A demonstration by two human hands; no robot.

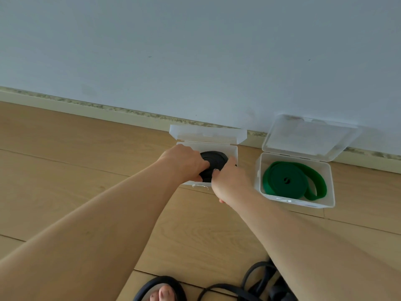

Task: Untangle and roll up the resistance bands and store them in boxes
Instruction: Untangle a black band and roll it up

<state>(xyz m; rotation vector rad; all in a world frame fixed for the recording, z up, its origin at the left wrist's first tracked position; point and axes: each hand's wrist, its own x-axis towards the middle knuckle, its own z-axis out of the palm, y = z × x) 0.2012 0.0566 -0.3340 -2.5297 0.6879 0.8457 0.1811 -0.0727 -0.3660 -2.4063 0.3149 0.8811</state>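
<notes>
A rolled black resistance band (213,161) sits inside the left clear plastic box (234,149), whose lid stands open against the wall. My left hand (184,164) grips the roll's left side. On the near right side, my right hand (230,180) curls its fingers round the roll. To the right stands a second clear box (327,192), lid open, holding a loosely rolled green band (290,180). Loose black bands (256,283) lie tangled on the floor at the bottom edge.
Both boxes sit on a wooden floor (86,170) against a pale wall with a skirting board (108,112). A foot in a black sandal (162,290) shows at the bottom edge.
</notes>
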